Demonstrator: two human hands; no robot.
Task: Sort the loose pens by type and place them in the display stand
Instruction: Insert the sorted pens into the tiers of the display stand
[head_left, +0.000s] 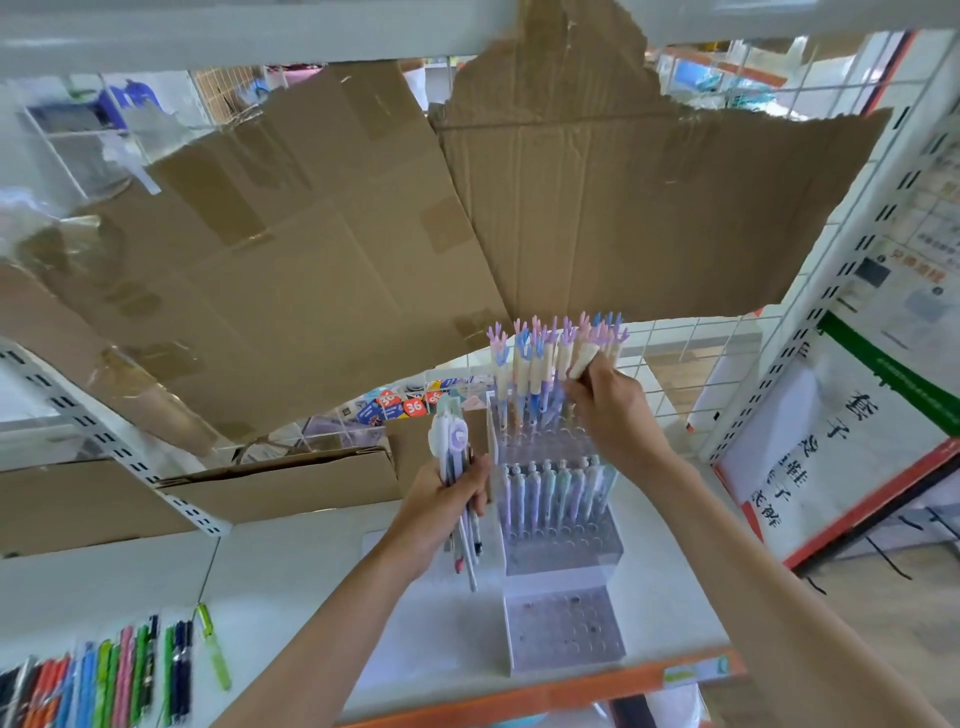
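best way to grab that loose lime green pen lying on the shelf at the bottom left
Pinch the lime green pen across the middle of its barrel, coming straight down from above. It lies flat, apart from the packed colored pens to its left, so both long sides look free for fingers.

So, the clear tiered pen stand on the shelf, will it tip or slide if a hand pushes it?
Probably the pen stand slides easily: smooth clear plastic on a smooth white shelf. It may tip backward, since the tall antler-topped pens fill the highest back tier, while the front tier looks empty. It looks rigid, not floppy.
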